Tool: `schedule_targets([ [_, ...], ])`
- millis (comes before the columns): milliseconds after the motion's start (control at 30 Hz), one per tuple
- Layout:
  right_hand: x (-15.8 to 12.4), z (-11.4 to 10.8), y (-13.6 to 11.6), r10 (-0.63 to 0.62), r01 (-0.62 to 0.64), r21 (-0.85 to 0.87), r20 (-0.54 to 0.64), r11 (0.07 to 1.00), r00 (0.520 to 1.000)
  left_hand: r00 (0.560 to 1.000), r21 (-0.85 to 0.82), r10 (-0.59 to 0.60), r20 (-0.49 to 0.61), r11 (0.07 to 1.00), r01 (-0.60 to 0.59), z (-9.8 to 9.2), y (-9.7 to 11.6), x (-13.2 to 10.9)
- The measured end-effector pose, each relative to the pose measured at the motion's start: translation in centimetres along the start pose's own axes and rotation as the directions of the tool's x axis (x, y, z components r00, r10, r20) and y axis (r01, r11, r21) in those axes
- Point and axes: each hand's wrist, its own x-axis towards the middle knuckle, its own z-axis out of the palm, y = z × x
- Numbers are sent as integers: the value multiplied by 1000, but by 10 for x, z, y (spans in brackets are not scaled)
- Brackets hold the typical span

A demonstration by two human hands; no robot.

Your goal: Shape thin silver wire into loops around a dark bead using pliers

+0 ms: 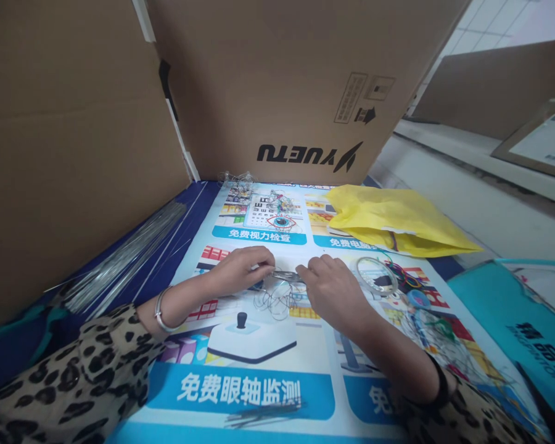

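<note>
My left hand (243, 268), with a silver bangle on its wrist, is closed in a pinch at the end of a thin bent wire piece (275, 302). Loops of this wire spread out below, between both hands. My right hand (330, 287) is closed around a small metal tool, apparently pliers (287, 275), whose shiny front points left toward the left fingertips. Its grip is hidden inside the right fist. Both hands are over a printed sheet (254, 385) with pictures and Chinese lettering.
Straight wires (129, 259) lie bundled at left, with short dark pieces (266, 414) in front. At right are a wire coil (377, 275), colored wires (407, 277), tangled wire pieces (439, 333) and a yellow bag (398, 216). Cardboard (277, 80) stands behind.
</note>
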Motion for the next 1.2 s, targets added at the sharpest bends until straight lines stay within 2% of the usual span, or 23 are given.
schedule_targets([
  [300,0,-12,-8,-51,42,-121,-74,992,996,1000,19,13,4,1000,-13,1,3,-1],
  [633,-1,-3,-6,-72,65,-90,-71,994,995,1000,-19,8,-4,1000,-8,3,3,-1],
  [1000,-2,-5,-4,-111,105,-73,-76,992,991,1000,-11,2,16,1000,-2,1,3,-1],
  [1200,-1,-3,-2,-80,79,-48,-36,996,996,999,-1,-9,31,1000,9,0,4,-1],
])
